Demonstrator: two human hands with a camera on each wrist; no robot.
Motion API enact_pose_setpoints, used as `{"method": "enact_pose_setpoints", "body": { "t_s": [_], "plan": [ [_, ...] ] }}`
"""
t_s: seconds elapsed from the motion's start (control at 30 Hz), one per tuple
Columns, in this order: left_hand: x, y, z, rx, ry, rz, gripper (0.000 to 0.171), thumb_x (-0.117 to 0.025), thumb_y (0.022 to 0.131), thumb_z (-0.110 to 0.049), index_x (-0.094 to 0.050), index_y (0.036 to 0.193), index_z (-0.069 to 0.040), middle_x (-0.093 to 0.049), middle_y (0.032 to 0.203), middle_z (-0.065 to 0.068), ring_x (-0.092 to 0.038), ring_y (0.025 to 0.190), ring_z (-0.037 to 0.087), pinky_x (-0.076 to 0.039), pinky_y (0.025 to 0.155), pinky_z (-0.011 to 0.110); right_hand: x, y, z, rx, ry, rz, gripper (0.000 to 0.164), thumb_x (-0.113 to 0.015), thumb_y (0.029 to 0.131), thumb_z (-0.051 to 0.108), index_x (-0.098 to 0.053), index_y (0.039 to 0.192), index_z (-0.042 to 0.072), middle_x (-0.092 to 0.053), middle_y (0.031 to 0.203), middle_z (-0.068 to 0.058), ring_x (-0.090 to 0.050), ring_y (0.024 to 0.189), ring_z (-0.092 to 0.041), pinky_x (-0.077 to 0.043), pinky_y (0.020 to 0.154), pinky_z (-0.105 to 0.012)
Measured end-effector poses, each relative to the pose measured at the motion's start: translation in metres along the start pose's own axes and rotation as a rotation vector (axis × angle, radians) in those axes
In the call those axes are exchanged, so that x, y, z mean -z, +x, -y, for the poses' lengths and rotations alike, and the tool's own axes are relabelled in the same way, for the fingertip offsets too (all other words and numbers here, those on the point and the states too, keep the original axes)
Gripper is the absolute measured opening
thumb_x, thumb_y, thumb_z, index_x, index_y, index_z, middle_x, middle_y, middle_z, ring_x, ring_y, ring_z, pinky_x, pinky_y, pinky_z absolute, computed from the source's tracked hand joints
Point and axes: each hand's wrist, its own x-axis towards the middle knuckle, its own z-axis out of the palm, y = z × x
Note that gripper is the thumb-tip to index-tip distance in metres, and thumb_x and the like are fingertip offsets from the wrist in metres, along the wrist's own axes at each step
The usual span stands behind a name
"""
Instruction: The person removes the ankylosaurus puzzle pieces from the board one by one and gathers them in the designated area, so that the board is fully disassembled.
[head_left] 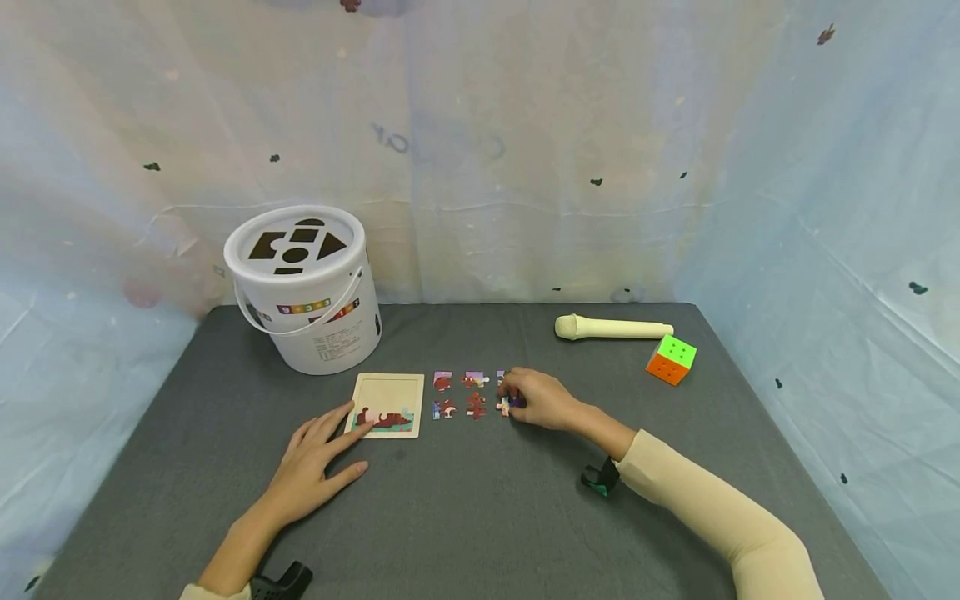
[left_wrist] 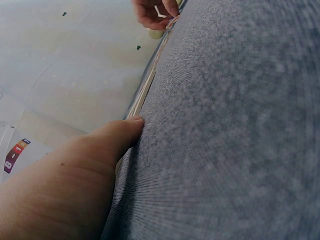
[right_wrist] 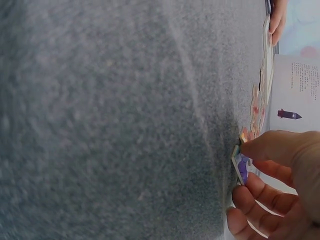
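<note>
My left hand point(head_left: 311, 467) rests with spread, straight fingers on the lower left part of a wooden puzzle board point(head_left: 390, 392). Along the bottom of that board lies a strip of fitted pieces in dark red and green. To the right of the board, loose jigsaw pieces point(head_left: 476, 406) lie in two rows. At the right end of these rows my right hand point(head_left: 543, 400) pinches a purple-printed puzzle piece point(right_wrist: 242, 167) between thumb and fingers. The piece is tilted in the right wrist view. Some neighbouring pieces are partly hidden by that hand.
A white lidded bucket point(head_left: 330, 325) with shape cut-outs stands behind the board at the left. At the back right lie a cream toy microphone point(head_left: 618, 327) and a cube puzzle point(head_left: 671, 360). Pale curtains surround the grey table point(head_left: 465, 517).
</note>
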Motion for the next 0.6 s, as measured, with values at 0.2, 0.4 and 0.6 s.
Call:
{"method": "enact_pose_setpoints", "body": {
  "t_s": [0.2, 0.4, 0.6],
  "plan": [
    [0.0001, 0.0003, 0.0009, 0.004, -0.005, 0.003, 0.058, -0.075, 0.088, -0.04, -0.059, 0.142, -0.024, -0.039, 0.154, 0.016, -0.037, 0.137, 0.038, -0.021, 0.105, 0.065, -0.0018, -0.0009, 0.0002, -0.007, 0.023, -0.006, 0.021, -0.077, 0.085, 0.006, -0.068, 0.104, 0.006, -0.062, 0.098, -0.003, -0.052, 0.079, -0.014, -0.041, 0.066, -0.027],
    [-0.0003, 0.0005, 0.0014, 0.004, -0.006, 0.004, 0.058, -0.075, 0.088, -0.041, -0.059, 0.142, -0.024, -0.039, 0.155, 0.015, -0.037, 0.137, 0.038, -0.021, 0.105, 0.065, -0.0018, -0.0016, 0.0009, -0.015, 0.052, -0.011, 0.02, -0.075, 0.086, 0.004, -0.069, 0.105, 0.004, -0.062, 0.098, -0.005, -0.054, 0.08, -0.016, -0.044, 0.068, -0.029],
    [0.0005, 0.0003, 0.0009, 0.013, -0.008, 0.015, 0.059, -0.075, 0.088, -0.043, -0.059, 0.142, -0.023, -0.038, 0.155, 0.015, -0.036, 0.138, 0.038, -0.02, 0.105, 0.065, -0.002, -0.0016, 0.0014, -0.018, 0.066, -0.016, 0.019, -0.075, 0.086, 0.004, -0.068, 0.103, 0.004, -0.06, 0.094, -0.005, -0.054, 0.079, -0.017, -0.044, 0.068, -0.03]
  ]
}}
